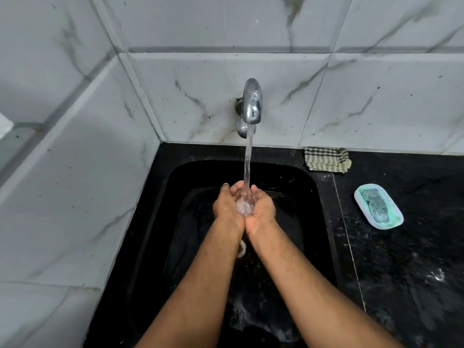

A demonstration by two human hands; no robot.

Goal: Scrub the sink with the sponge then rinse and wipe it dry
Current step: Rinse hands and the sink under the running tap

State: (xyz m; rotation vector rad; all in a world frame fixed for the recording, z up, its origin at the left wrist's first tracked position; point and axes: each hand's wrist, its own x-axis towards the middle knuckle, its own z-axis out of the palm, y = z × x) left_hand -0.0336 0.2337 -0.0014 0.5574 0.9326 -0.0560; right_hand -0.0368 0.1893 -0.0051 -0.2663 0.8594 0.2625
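Two hands side by side over the black sink (155,234), touching at the edges. Left hand (227,205) and right hand (261,209) curled up like a cup, each grip half open, holding only a little pool of water. Water (248,162) running down from the shiny tap (252,101) into the palms. Sponge (375,205) lying in a pale dish (361,209) on the black tabletop (401,259), right of the sink. Checked cloth (326,159) by the wall, behind the dish.
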